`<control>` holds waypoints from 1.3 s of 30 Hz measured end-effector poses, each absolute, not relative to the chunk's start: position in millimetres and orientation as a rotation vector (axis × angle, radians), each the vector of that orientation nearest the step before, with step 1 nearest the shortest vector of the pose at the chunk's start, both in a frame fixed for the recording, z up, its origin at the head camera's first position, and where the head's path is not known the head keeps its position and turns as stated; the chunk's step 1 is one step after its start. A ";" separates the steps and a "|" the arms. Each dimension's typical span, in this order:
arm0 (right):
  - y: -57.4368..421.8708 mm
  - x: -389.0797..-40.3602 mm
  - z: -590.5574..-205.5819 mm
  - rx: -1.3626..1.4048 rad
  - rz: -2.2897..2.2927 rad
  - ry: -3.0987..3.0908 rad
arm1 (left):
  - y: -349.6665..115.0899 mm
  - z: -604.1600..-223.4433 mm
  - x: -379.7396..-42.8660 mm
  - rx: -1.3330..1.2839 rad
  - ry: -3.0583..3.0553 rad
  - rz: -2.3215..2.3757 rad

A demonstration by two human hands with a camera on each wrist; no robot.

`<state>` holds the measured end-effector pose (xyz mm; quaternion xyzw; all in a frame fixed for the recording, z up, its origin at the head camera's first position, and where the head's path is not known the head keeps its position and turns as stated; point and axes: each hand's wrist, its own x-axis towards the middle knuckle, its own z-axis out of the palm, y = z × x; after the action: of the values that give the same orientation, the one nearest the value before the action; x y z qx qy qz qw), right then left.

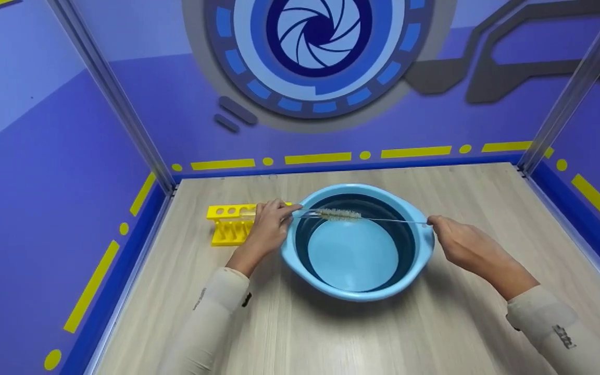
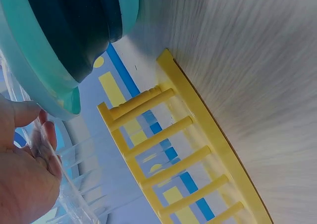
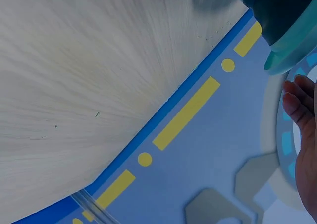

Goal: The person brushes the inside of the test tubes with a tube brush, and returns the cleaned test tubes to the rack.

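- First, nearest the wearer, two pale sleeves (image 1: 211, 307) reach in from the lower edge over the surface (image 1: 300, 344).
- The right hand (image 1: 459, 242) pinches the end of a thin wire handle (image 1: 394, 221) just by the basin's right-hand grip.
- The left hand (image 1: 267, 226) grasps a clear tube (image 1: 308, 212) with curled fingers, beside the basin's left edge; the tube lies roughly level, its one end above the basin.
- Below both, the blue basin (image 1: 357, 296) stands on the surface, dark-walled inside with a light blue bottom.
- Over the basin's far half, the bristles of the brush (image 1: 340, 214) line up with the tube's mouth; whether their tip sits inside is too fine to tell.
- The step in hand looks like scrubbing the tube's inside with the brush. The next move probably calls for a firm left grip and a straight push or pull along the tube, so that the wire does not bend.
- Behind the left hand stands a yellow rack (image 1: 229, 242); faint outlines in the left wrist view suggest more clear tubes there.
- Farthest back rises a blue-purple wall (image 1: 149, 104).
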<state>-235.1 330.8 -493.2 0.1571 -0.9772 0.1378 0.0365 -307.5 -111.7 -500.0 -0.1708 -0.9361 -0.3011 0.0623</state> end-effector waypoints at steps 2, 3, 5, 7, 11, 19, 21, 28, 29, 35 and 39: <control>331.3 -235.6 -495.4 0.515 0.387 -2.980 | -112.5 -499.8 -306.6 -0.503 -2.834 -0.913; 331.9 -236.0 -496.8 0.568 0.338 -2.937 | -112.7 -499.8 -306.2 -0.503 -2.836 -0.909; 333.8 -236.7 -500.0 0.680 0.212 -2.806 | -112.8 -500.2 -305.9 -0.517 -2.840 -0.894; 335.6 -237.4 -502.7 0.764 0.093 -2.661 | -112.4 -500.6 -305.3 -0.538 -2.842 -0.877; 338.6 -237.9 -504.2 0.804 0.002 -2.538 | -109.3 -501.1 -305.0 -0.564 -2.842 -0.867; 335.6 -237.6 -505.0 0.828 -0.003 -2.478 | -104.8 -501.8 -305.4 -0.604 -2.827 -0.901; 334.1 -236.8 -505.2 0.839 0.003 -2.472 | -104.7 -502.3 -305.8 -0.617 -2.822 -0.892; 327.1 -236.5 -503.0 0.879 0.096 -2.447 | -102.7 -501.0 -303.9 -0.659 -2.808 -0.876; 325.8 -236.7 -502.6 0.881 0.123 -2.441 | -102.1 -500.6 -303.5 -0.669 -2.806 -0.871; 316.2 -233.5 -499.2 0.835 0.348 -2.532 | -96.0 -501.1 -301.4 -0.675 -2.800 -0.880; 307.9 -231.0 -494.9 0.722 0.624 -2.696 | -90.7 -502.1 -299.7 -0.670 -2.802 -0.878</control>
<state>-231.0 307.9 -494.9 0.2499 -0.9334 0.2161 0.1403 -299.7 -90.7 -502.1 -0.2221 -0.9284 -0.2908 0.0648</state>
